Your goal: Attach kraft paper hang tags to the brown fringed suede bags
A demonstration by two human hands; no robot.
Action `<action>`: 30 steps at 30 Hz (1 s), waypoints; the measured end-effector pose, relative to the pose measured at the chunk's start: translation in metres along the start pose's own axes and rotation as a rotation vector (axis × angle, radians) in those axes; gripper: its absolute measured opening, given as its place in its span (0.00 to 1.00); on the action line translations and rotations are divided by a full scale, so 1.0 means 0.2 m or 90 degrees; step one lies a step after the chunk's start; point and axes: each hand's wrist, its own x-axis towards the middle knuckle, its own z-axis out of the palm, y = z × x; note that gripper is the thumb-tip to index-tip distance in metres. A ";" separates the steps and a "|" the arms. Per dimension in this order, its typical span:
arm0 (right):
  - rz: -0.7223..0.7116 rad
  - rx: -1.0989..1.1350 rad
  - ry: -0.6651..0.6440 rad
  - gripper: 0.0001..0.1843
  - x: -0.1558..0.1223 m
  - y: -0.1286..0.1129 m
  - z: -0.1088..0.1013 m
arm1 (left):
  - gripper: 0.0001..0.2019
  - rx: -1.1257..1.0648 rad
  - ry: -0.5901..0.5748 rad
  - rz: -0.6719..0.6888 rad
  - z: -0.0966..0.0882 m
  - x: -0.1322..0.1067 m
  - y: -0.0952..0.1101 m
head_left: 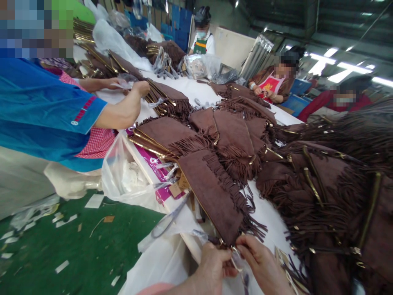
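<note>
A brown suede fringed bag (211, 192) lies on the white table (270, 217) with its near corner pointing at me. My left hand (211, 266) and my right hand (260, 264) meet at that corner, fingers pinched together on a small metal fitting and a bit of clear plastic there. What exactly the fingertips grip is too small to make out. A grey strap loop (167, 221) hangs off the table edge just left of my hands.
Several more brown fringed bags are piled across the table (322, 192). A clear plastic bag (123, 176) hangs at the table's left edge. A person in a blue shirt (46, 110) works at the left; other people sit at the far side. Paper scraps litter the green floor (76, 246).
</note>
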 end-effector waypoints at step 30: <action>0.082 0.399 0.160 0.13 -0.01 0.07 0.04 | 0.14 0.055 -0.012 -0.025 -0.03 0.06 -0.04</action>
